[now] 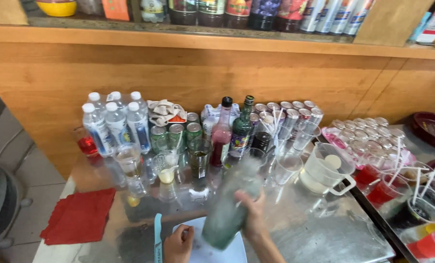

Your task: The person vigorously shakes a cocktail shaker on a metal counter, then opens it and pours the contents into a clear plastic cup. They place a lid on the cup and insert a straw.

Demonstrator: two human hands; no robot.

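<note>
The right hand (251,212) has its fingers clamped round the lower body of a shaker (231,204), a tall greenish vessel that leans toward one o'clock and shows blurred, so it looks to be in motion above the near edge of the table (314,234). The left hand (178,243) rests at about eight o'clock from the shaker, fingers curled together on a white board (227,253), touching nothing else that can be made out. A pale blue knife (157,238) lies just beside that hand at nine o'clock. To do this well, the grip should probably stay firm and low, with the top kept sealed, since open glasses (285,168) stand near at one o'clock and a clear jug (327,170) at two o'clock. Farther off, at twelve o'clock, bottles (229,129) and cans (290,114) crowd the back wall; water bottles (112,122) stand at eleven o'clock, and a red cloth (78,216) lies at nine o'clock.
</note>
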